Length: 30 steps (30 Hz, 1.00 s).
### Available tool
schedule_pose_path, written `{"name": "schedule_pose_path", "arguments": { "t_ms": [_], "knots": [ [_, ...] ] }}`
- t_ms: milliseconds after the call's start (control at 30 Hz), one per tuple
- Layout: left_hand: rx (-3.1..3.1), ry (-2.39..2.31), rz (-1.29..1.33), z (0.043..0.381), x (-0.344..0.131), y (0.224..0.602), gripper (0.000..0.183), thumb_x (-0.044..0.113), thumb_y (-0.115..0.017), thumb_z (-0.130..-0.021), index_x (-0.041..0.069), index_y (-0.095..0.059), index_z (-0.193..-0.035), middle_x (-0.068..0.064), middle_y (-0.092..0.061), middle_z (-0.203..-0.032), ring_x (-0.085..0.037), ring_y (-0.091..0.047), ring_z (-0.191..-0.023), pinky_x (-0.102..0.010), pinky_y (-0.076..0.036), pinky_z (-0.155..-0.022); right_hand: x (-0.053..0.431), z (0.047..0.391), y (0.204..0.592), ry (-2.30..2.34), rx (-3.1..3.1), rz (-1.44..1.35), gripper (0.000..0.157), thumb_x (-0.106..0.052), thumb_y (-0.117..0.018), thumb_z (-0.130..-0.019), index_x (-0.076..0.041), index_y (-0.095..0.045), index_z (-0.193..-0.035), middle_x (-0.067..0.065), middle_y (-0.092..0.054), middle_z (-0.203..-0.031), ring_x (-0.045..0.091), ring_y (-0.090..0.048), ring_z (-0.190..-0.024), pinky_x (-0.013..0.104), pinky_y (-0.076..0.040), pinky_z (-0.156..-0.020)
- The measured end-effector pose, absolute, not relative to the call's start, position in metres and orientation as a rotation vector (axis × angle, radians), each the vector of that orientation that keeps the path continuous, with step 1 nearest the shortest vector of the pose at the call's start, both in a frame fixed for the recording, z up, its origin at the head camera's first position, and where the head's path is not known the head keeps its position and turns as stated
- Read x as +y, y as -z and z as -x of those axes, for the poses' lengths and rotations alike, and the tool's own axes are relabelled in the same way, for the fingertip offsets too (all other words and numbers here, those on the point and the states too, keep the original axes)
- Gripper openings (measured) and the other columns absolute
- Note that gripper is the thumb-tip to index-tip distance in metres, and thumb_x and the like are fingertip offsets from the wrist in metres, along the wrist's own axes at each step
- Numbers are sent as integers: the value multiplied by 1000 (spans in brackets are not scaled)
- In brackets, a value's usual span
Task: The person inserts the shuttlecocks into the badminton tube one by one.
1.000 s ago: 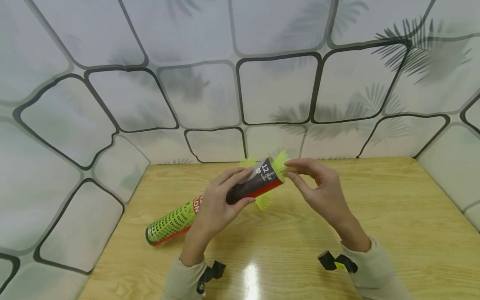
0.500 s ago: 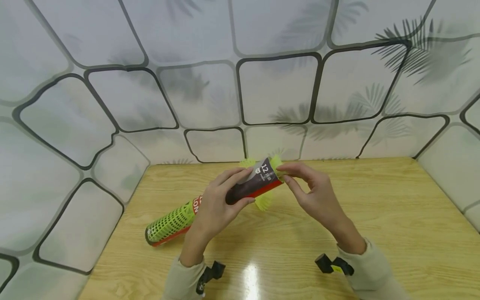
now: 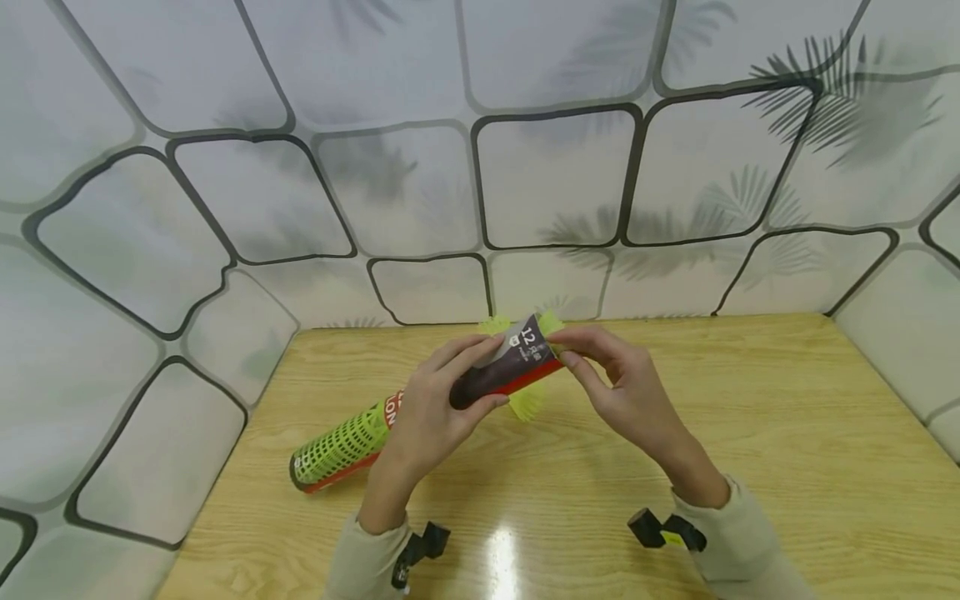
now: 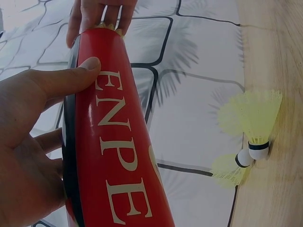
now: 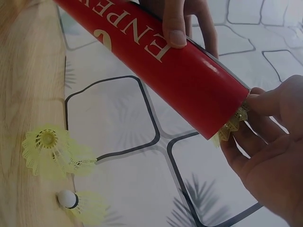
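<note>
My left hand (image 3: 429, 407) grips a long shuttlecock tube (image 3: 341, 446), its printed end raised and tilted toward the right. The far end has a green mesh pattern and lies low at the left. At the raised mouth, my right hand (image 3: 626, 379) pinches the yellow skirt of a shuttlecock (image 5: 232, 126). Only the skirt's rim shows past the tube's edge; the rest is hidden inside. In the right wrist view, the thumb and fingers close on that rim. The tube's red side with white letters faces both wrist cameras.
Loose yellow shuttlecocks with white bases lie behind the tube, among them one upper shuttlecock (image 4: 259, 118) in the left wrist view and one lower shuttlecock (image 5: 68, 198) in the right wrist view. A patterned wall (image 3: 555, 179) borders the wooden table (image 3: 750, 417) at the back.
My right hand has moved left toward the tube mouth, and the shuttlecock has slid deeper in, so less of its skirt sticks out. The left hand and tube have barely moved.
</note>
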State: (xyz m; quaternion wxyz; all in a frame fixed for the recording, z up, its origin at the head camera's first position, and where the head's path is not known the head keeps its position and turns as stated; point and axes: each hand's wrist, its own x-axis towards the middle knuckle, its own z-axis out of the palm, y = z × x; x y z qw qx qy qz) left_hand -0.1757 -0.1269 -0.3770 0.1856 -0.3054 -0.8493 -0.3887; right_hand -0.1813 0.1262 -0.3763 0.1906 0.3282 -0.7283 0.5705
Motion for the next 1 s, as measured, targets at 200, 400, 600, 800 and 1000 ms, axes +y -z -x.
{"name": "schedule_pose_path", "arguments": {
  "t_ms": [200, 400, 600, 800, 1000],
  "knots": [
    [-2391, 1096, 869, 176, -127, 376, 65, 20, -88, -84, 23, -62, -143, -2, -59, -138, -21, -59, -121, -43, -55, -92, 125, 179, 376, -1670, -2078, -946, 35, 15, -56, -98, -2, -64, -128, 13, -66, -126, 18, -69, -111, 27, -55, -90],
    [-2392, 1094, 872, 176, -128, 376, 64, 21, -88, -83, 23, -63, -142, -2, -60, -137, -21, -60, -121, -42, -55, -93, 125, 179, 376, -1673, -2090, -983, 36, 15, -53, -99, -2, -60, -130, 16, -65, -129, 18, -69, -113, 28, -56, -88],
    [-2384, 1110, 891, 175, -128, 375, 64, 20, -88, -83, 22, -63, -142, -3, -60, -137, -22, -60, -121, -42, -55, -92, 126, 179, 376, -1691, -2095, -1026, 34, 14, -49, -101, -2, -58, -131, 21, -69, -121, 17, -71, -96, 29, -45, -53],
    [-2384, 1112, 895, 175, -128, 375, 64, 20, -88, -83, 22, -63, -142, -2, -60, -137, -21, -59, -121, -41, -55, -93, 125, 178, 377, -1690, -2104, -1013, 34, 14, -49, -102, -1, -57, -131, 20, -65, -129, 21, -69, -112, 28, -52, -67],
    [-2391, 1109, 871, 176, -129, 376, 66, 19, -89, -82, 23, -62, -143, -2, -60, -136, -21, -60, -120, -42, -56, -91, 125, 179, 377, -1664, -2111, -960, 35, 12, -54, -100, -2, -59, -131, 16, -67, -125, 20, -69, -112, 23, -55, -83]
  ]
}}
